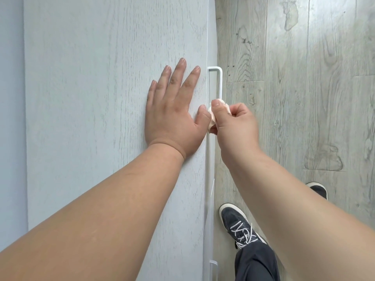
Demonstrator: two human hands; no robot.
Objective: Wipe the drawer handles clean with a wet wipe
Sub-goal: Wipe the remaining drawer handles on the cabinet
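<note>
A white metal bar handle [219,82] runs along the front edge of a pale grey wood-grain cabinet top [101,98]. My right hand [235,126] grips a bunched white wet wipe [212,118] wrapped round the middle of the handle. My left hand [172,110] lies flat on the cabinet top just left of the handle, fingers straight and spread, thumb close to the wipe. The lower part of the handle is hidden by my right hand. A second white handle [213,264] shows at the bottom edge.
Grey wood-plank floor [304,78] fills the right side. My two dark shoes, one with white laces [237,226] and one further right [317,189], stand on it beside the cabinet. A light blue wall [11,118] borders the left.
</note>
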